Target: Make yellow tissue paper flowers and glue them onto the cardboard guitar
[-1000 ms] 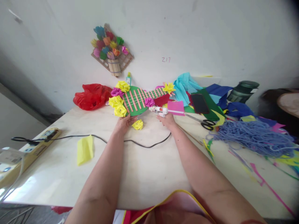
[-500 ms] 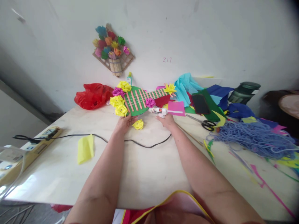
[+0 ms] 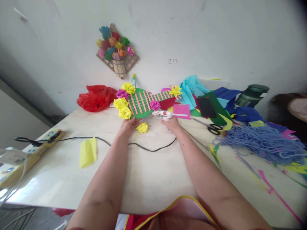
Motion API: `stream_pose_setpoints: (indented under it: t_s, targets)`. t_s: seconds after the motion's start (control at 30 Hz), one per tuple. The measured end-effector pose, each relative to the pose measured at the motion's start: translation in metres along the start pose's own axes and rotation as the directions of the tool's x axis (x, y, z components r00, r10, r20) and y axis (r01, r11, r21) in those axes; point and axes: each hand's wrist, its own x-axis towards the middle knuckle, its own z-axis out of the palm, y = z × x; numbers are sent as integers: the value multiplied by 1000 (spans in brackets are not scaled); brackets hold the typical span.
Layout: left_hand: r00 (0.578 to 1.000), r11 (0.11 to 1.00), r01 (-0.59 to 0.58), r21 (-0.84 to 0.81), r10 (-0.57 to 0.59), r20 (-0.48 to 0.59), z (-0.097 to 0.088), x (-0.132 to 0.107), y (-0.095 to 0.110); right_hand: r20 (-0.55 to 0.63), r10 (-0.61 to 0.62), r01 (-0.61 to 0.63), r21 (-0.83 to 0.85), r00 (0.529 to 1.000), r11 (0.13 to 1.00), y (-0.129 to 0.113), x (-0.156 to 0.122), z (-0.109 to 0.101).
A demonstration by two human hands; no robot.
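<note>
My left hand (image 3: 129, 126) is closed on the lower edge of a green guitar-shaped paper craft (image 3: 140, 102), with pink strips and white strings across it. Yellow flowers (image 3: 124, 112) and magenta flowers line its left end; another magenta flower (image 3: 155, 105) sits at its waist, and a yellow one (image 3: 176, 91) tops its neck. In my right hand (image 3: 170, 124) is a white hot glue gun (image 3: 162, 114), a glue stick poking out of its back and its nozzle towards the craft's lower edge. A loose yellow paper flower (image 3: 142, 127) lies between my hands.
A black cord (image 3: 96, 138) crosses the table to a power strip (image 3: 45, 143). Yellow paper (image 3: 88, 152) lies left. Scissors (image 3: 214, 129), a phone (image 3: 206, 107), blue yarn (image 3: 261, 143) and paper scraps lie right. A red bag (image 3: 97, 98) sits by the wall.
Hands, glue gun and craft hold the same positions on the table. Only the camera's view has shifted very slightly.
</note>
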Motion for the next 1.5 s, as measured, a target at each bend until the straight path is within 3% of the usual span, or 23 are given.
stream_pose_setpoints:
  t_s: [0.77,1.17,1.5]
  targets:
    - [1000,1000,-7,16,6,14,-4,4,-3,-51,49,-49,1,998,999,2,3,1]
    - [1000,1000,0,21,0,2,0,0,-1,-40,-55,58,77,998,995,8,5,5]
    - [1000,1000,-3,17,3,13,-1,2,-2,-45,-30,29,-27,999,999,-1,0,1]
